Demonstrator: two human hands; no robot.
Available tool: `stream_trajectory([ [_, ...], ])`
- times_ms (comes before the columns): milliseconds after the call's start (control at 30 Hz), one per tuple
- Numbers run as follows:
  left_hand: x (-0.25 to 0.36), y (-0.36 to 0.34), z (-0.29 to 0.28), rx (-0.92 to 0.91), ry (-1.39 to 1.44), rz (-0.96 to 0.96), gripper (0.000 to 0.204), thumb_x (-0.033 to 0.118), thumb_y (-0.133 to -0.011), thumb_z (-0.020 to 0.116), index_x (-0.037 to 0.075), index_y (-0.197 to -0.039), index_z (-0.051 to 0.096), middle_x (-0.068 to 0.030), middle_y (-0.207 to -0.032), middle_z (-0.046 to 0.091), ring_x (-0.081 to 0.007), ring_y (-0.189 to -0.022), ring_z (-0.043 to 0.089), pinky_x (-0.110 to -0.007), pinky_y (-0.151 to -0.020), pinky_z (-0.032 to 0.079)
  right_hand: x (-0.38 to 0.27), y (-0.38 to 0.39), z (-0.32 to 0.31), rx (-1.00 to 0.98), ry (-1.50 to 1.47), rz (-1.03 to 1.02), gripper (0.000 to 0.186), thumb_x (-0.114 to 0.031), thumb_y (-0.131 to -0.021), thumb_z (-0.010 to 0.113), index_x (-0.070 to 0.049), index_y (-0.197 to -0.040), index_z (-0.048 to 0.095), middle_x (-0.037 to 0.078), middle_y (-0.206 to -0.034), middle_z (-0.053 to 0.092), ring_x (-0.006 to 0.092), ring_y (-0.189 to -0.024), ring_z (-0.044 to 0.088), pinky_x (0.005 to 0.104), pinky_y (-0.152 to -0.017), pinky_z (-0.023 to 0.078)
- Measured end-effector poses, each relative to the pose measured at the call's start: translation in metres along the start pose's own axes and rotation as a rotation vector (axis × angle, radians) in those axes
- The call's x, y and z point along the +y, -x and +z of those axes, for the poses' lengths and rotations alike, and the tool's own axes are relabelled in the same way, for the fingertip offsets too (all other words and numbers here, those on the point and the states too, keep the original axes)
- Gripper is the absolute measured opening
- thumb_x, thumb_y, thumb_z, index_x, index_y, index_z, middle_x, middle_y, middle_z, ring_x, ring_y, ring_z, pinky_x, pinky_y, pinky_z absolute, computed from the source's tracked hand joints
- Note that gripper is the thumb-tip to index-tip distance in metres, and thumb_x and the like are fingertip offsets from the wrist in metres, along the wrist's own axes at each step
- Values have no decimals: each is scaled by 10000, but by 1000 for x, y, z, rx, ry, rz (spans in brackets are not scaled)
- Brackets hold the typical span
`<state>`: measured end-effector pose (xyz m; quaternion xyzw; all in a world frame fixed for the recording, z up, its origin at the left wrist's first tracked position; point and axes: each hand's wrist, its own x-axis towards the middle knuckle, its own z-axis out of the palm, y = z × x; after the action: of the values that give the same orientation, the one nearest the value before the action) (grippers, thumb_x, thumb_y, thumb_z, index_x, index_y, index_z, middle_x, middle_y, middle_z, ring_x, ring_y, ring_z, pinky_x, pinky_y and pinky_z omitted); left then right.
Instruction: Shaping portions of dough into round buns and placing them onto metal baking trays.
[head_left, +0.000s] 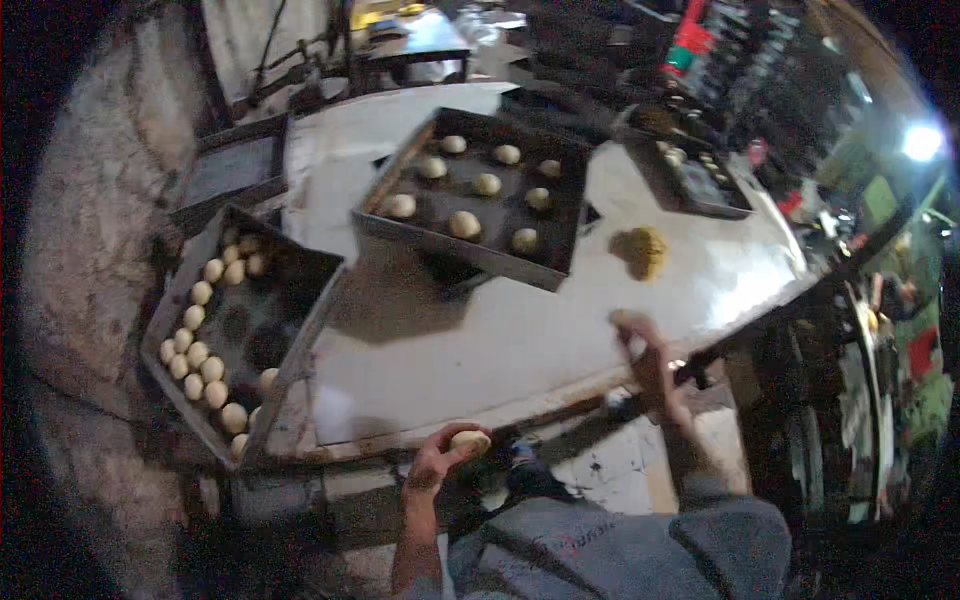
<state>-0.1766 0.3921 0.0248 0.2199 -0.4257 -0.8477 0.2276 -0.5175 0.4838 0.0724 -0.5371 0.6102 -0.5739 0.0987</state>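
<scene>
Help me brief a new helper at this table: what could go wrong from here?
The pale, round, dough-like ball in the left hand is at the near edge of the white tabletop, so a loose grip might let it fall. Pale round balls crowd along one side of the dark rectangular metal tray at left, and might stick together. The blurred right hand could brush the rough yellow lump beyond it.
</scene>
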Motion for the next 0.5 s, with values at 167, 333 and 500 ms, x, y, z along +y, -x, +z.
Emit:
stream_trajectory([
  [167,-42,-14,75,-370,-131,-329,367,82,-731,638,2,-1071,524,-87,-1021,557,-162,-963,518,-264,-843,414,-85,231,-10,-7,238,1123,204,-189,-788,559,-9,-874,601,131,-744,608,165,-662,583,292,-570,449],
  [333,-131,11,175,-861,-682,-298,390,130,-756,635,-17,-1094,510,-69,-985,562,-160,-931,523,-256,-825,417,-111,325,1,21,359,807,277,-260,-803,548,-2,-904,556,139,-797,581,261,-754,566,349,-682,441],
  [500,-233,44,274,-985,-578,-647,339,93,-761,605,-32,-1064,519,-96,-961,574,-158,-843,558,-264,-763,443,-174,427,-77,514,530,854,351,-314,-803,545,-4,-967,531,153,-955,535,296,-892,519,359,-780,410],
])
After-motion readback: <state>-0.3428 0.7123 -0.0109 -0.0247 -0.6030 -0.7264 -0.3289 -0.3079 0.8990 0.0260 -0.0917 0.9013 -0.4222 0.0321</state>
